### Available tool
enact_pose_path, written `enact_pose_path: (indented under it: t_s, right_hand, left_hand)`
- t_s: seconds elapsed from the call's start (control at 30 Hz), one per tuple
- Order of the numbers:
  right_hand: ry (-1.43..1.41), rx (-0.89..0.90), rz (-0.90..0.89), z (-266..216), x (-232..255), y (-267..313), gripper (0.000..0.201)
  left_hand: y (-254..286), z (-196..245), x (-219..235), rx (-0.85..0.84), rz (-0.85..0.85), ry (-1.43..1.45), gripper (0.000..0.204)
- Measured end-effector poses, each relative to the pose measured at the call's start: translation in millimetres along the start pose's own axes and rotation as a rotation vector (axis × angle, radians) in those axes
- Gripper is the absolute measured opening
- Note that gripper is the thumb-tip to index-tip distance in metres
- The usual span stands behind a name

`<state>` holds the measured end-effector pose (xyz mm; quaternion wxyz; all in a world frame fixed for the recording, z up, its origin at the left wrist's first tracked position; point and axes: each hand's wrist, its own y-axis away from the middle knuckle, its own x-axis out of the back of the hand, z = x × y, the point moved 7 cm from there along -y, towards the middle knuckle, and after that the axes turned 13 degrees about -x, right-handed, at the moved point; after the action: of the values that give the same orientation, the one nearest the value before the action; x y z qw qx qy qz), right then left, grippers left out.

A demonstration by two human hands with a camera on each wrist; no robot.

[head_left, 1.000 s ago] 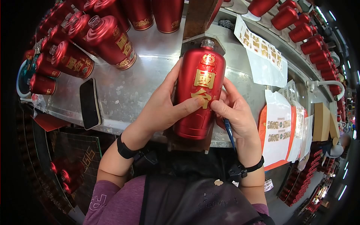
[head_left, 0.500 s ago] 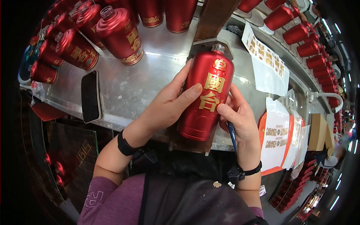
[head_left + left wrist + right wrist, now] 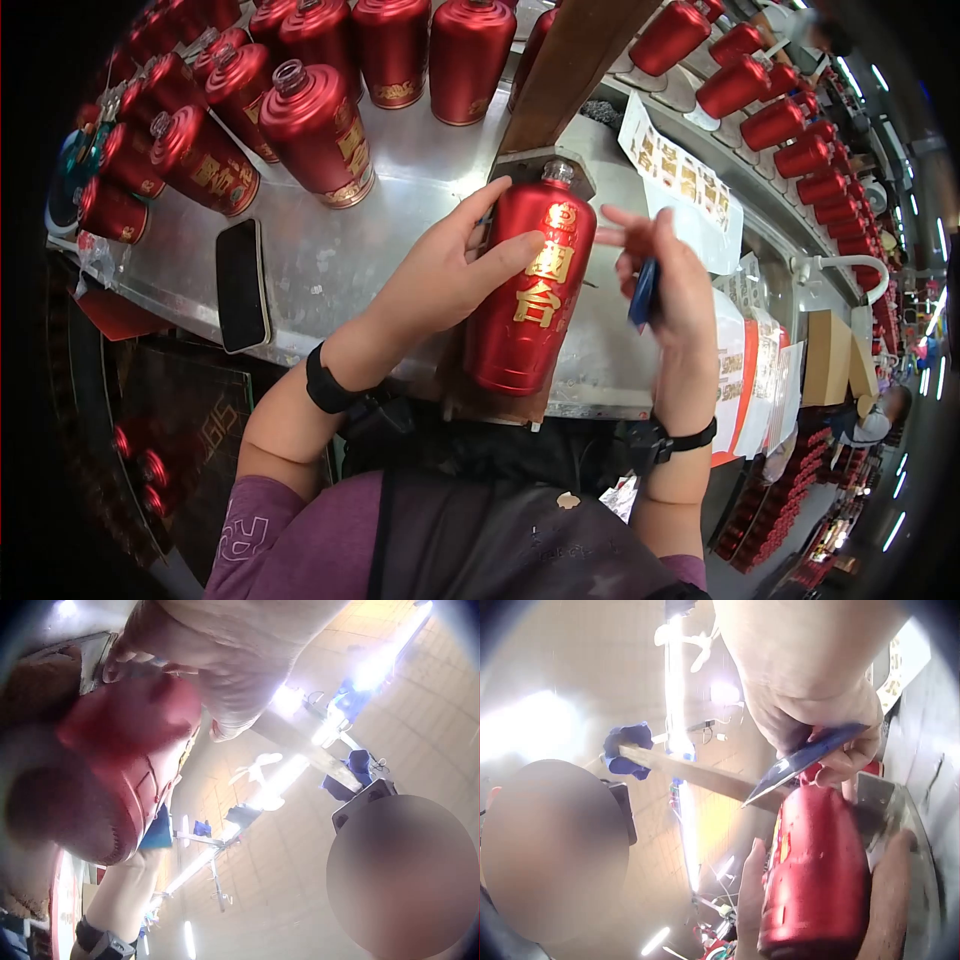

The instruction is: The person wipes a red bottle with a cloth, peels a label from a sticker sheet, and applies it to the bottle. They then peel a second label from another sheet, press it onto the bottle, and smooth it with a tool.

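Left hand (image 3: pixel 425 270) grips the red bottle (image 3: pixel 512 350), right hand (image 3: pixel 683 295) holds a pointed blue tool (image 3: pixel 646 290) beside it. I'd hold the bottle steady near the surface (image 3: pixel 315 255) edge, tip off the gold lettering (image 3: pixel 537 304).

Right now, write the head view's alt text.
A person's left hand holds a red bottle bearing gold characters; the right hand, beside it, holds a blue tool. A phone and more red bottles are on the metal table.
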<state>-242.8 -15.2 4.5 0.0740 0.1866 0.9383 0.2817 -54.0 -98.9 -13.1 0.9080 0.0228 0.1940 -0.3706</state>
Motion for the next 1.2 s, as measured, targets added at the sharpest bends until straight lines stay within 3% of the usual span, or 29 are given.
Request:
enact_pose_path:
  t_s: [0.17,0.27,0.33,0.57,0.83,1.2]
  right_hand:
    - [-0.048,-0.01,0.073,-8,30,-19,0.064]
    - [-0.086,-0.027,-0.045,-5,29,-22,0.055]
    - [-0.091,-0.002,-0.038,-13,23,-13,0.035]
    - [-0.086,0.089,-0.058,-40,7,5,0.052]
    - [-0.064,0.117,-0.026,-44,8,7,0.037]
    - [0.084,0.178,-0.056,-66,-31,8,0.025]
  left_hand:
    - [-8,0,-2,0.04,-0.001,-0.009,0.079]
    - [-13,2,-3,0.033,0.002,0.003,0.073]
    - [-16,1,-4,0.033,-0.004,-0.001,0.07]
    - [-20,4,-4,0.004,-0.005,-0.112,0.058]
    - [-22,2,-5,0.002,0.011,-0.125,0.056]
    - [-24,-2,-8,0.054,0.027,-0.065,0.055]
